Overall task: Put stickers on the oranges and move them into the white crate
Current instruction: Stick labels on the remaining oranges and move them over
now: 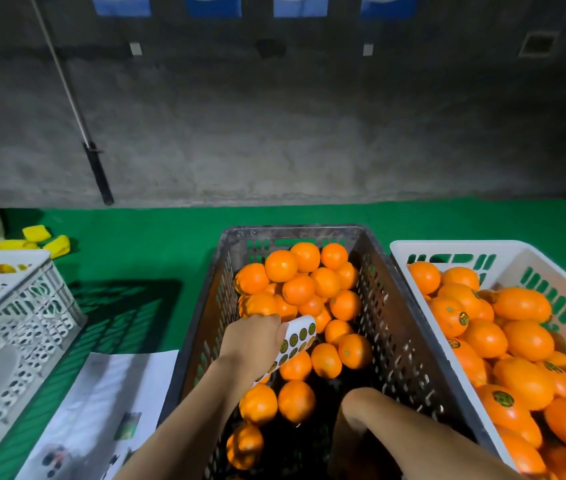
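A dark grey crate (292, 230) in the middle holds several plain oranges (297, 289). To its right stands the white crate (447, 244), filled with several oranges (517, 341), some of them showing round green stickers. My left hand (252, 344) hovers over the dark crate and grips a white sticker sheet (297, 337) with rows of green stickers. My right hand (368, 417) reaches down into the near end of the dark crate. Its fingers point down out of sight, so whether it holds anything is hidden.
A white perforated crate (14, 323) stands at the left on the green table cover (153, 244), with printed papers (101, 410) beside it. Yellow pieces (49, 242) lie at the far left. A rod (97, 174) leans on the grey wall behind.
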A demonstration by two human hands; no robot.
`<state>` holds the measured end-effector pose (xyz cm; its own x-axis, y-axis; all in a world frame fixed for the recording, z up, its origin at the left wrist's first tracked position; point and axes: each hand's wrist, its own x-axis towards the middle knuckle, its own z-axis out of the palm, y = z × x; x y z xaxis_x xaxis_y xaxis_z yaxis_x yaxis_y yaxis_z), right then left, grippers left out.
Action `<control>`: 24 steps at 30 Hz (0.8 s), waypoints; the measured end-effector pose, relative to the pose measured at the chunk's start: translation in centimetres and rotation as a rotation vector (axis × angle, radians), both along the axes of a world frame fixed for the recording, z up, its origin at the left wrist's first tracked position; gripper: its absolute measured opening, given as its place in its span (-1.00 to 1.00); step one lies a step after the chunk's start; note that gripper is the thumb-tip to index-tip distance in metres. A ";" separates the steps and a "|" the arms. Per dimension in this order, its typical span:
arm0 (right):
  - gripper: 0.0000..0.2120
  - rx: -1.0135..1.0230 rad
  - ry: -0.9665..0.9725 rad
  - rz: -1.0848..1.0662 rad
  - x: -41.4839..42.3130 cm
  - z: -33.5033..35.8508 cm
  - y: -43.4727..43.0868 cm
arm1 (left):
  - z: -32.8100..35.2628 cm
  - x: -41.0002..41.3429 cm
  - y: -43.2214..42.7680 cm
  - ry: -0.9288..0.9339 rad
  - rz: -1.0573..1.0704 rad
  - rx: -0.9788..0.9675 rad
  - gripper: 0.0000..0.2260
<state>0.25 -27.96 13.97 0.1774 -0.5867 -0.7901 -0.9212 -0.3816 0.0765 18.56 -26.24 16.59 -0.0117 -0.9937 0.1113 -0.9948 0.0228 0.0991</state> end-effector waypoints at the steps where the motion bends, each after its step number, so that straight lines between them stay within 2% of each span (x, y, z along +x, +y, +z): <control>1: -0.55 0.058 0.009 -0.018 -0.1 -0.2 -0.8 | 0.0 0.0 -0.1 -0.011 0.008 -0.016 -0.70; 2: -0.45 0.132 0.018 -0.056 0.0 -0.3 -1.5 | 0.0 0.1 -0.2 -0.030 0.021 -0.036 -0.70; 4: -0.11 0.211 -0.038 -0.106 0.0 -0.4 -3.4 | 0.1 0.2 -0.4 -0.071 0.073 -0.084 -0.68; 5: 0.01 0.161 -0.102 -0.121 0.1 -0.2 -4.2 | 0.2 0.2 -0.5 -0.079 0.106 -0.110 -0.67; 6: 0.05 0.073 -0.194 -0.157 0.0 -0.1 -4.7 | 0.3 0.2 -0.6 -0.078 0.139 -0.133 -0.68; 9: -0.09 -0.177 -0.593 -0.361 -0.1 -0.3 -5.9 | 0.7 0.1 -0.7 -0.053 0.215 -0.188 -0.69; 12: -0.22 -0.347 -1.040 -0.735 -0.3 0.9 -6.9 | 0.8 0.3 -0.7 -0.020 0.259 -0.227 -0.71; 14: -0.28 -0.249 -1.363 -1.139 -0.2 2.5 -7.4 | 0.6 0.4 -0.6 -0.025 0.256 -0.243 -0.73; 16: -0.33 -0.078 -1.670 -1.422 -0.5 3.8 -7.8 | 0.4 0.4 -0.5 -0.027 0.239 -0.255 -0.74; 20: -0.18 0.394 -2.164 -1.597 -2.4 5.6 -8.1 | 0.1 0.1 -0.7 -0.018 0.206 -0.260 -0.73; 22: -0.26 0.525 -2.390 -1.637 -3.4 6.1 -8.3 | 0.0 0.0 -0.8 -0.005 0.201 -0.255 -0.73; 24: -0.35 0.563 -2.550 -1.634 -3.9 6.3 -8.3 | -0.1 0.1 -0.8 -0.001 0.198 -0.254 -0.71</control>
<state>-3.68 -36.22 20.32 0.1861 -0.9615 -0.2021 0.9422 0.2330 -0.2407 18.62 -27.07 16.49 0.1791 -0.9169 0.3566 -0.9825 -0.1477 0.1136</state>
